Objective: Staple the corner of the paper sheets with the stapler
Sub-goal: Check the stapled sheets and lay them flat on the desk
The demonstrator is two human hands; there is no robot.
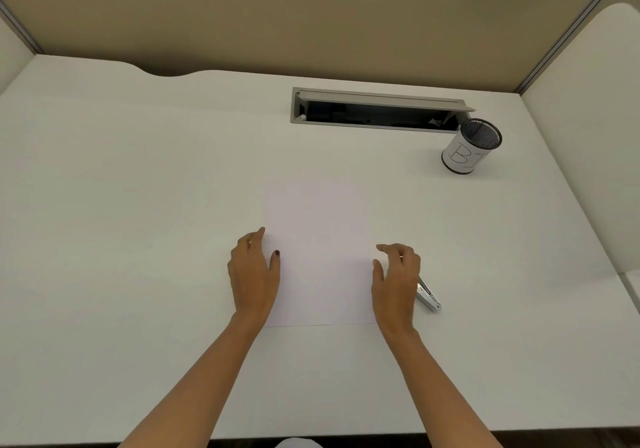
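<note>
White paper sheets (317, 250) lie flat in the middle of the white desk (138, 205), stacked so they look like one. My left hand (254, 273) rests at the left edge of the sheets, fingers apart, thumb on the paper. At the right edge my right hand (396, 278) hovers with curled, spread fingers, holding nothing. A small silver stapler (428, 294) lies on the desk just right of my right hand, partly hidden behind it.
A mesh pen cup (471, 146) with a white label stands at the back right. Behind it an open grey cable tray (377, 110) is set into the desk. Beige partition walls enclose the desk at the back and sides.
</note>
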